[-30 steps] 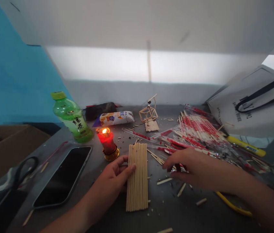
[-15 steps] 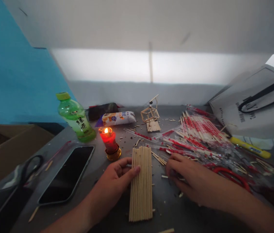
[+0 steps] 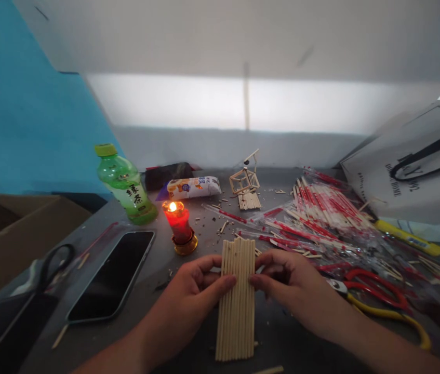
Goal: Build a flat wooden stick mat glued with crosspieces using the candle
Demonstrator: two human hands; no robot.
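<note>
Stick panel [image 3: 237,311], a flat row of pale sticks lying side by side, stands lengthwise between the two hands, above the near part of the grey table [image 3: 200,340]. The left hand [image 3: 194,291] grips its left edge, the thumb pressed on the top face and the other fingers curled at the side and partly hidden. The right hand [image 3: 295,285] meets the right edge with its thumb tip, its fingers bent inward; whether they pinch the edge cannot be told.

Just beyond the left hand, a red candle [image 3: 180,226] burns upright on a gold base. Farther left lie a dark-screened phone [image 3: 112,278] and, behind it, a green bottle [image 3: 126,187] that looks tilted. Past the candle, a snack packet [image 3: 194,187] rests in front of a dark bundle [image 3: 167,176].

Straight ahead of the panel, a small stick frame [image 3: 245,182] stands by a short row of sticks [image 3: 249,201]. Beyond the right hand spread red-and-white wrapped sticks [image 3: 324,205]. Near the right forearm lies a tool with red and yellow handles [image 3: 383,311]; farther out are a yellow-handled tool [image 3: 410,239] and a white bag [image 3: 418,171] with black straps.
</note>
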